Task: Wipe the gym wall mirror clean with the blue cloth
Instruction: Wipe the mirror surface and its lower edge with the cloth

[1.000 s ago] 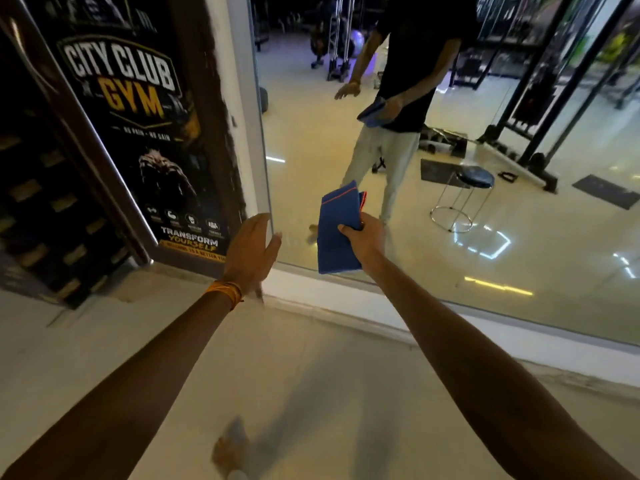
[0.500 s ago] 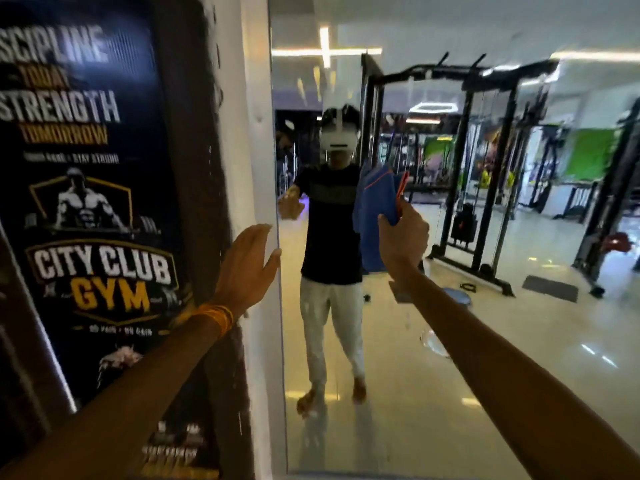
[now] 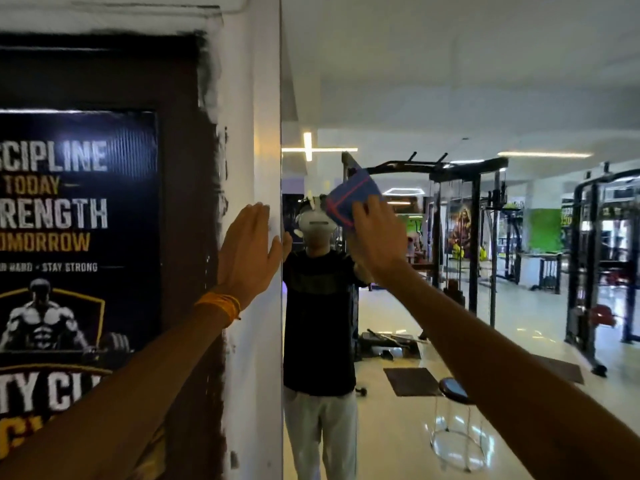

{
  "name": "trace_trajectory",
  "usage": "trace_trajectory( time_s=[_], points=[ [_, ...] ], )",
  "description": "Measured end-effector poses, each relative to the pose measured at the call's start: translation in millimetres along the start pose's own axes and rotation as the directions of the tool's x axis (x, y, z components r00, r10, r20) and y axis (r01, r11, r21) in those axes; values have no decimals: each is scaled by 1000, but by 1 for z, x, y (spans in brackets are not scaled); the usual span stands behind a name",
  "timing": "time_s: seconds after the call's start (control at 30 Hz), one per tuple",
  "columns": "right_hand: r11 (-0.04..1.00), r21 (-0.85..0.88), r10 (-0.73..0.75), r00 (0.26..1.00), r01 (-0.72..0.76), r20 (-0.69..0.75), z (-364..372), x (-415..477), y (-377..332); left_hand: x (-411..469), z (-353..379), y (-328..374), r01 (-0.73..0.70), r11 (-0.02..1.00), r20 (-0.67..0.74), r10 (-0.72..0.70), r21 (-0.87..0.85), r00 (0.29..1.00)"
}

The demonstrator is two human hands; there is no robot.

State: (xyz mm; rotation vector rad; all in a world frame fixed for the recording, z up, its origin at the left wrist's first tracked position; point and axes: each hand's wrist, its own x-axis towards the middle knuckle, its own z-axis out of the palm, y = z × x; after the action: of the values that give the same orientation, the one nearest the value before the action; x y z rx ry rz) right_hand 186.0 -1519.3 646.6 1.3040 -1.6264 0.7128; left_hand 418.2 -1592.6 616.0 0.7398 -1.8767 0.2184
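The place is a gym, with a dark poster [image 3: 79, 209] on the wall at the far left and a narrow white wall strip [image 3: 251, 98] next to it. On this strip the left hand [image 3: 247, 251] lies flat, its fingers straight and together, holding nothing. An orange wristband [image 3: 220, 308] is on its wrist. The thumb is just beside the left edge of the mirror [image 3: 467, 91], which begins there and fills the rest of the view to the right. In the glass one sees the reflection of the person, of black training racks and of a round stool [image 3: 452, 388].

The right hand [image 3: 375, 244] is raised near this left edge, and its fingers grip the blue cloth [image 3: 349, 202]. The cloth is folded to a small pad with a red stitched border. Whether it already touches the glass I cannot tell.

The cloth looks soft and light, so it will probably bend or slip if it is held only at a corner. I think a flat palm on the middle of the pad is the better hold. The glass is stiff and smooth, and moderate pressure seems enough. The left edge of the mirror is close, so strokes there must be short. To the right, upward and downward, much open glass is available for long strokes.
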Motion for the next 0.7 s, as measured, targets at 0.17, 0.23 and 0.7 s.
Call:
trace_trajectory(
  time_s=[0.17, 0.23, 0.7],
  points=[
    [994, 60, -91, 993, 87, 78, 32, -24, -6, 5, 21, -16, -36, 999, -5, 36, -8, 999],
    [988, 96, -118, 993, 117, 4, 36, -28, -2, 6, 27, -21, -66, 998, -20, 67, 8, 998],
    [972, 22, -207, 814, 232, 543, -2, -12, 5, 17, 65, -30, -142, 989, -42, 140, -48, 989]
  ],
)
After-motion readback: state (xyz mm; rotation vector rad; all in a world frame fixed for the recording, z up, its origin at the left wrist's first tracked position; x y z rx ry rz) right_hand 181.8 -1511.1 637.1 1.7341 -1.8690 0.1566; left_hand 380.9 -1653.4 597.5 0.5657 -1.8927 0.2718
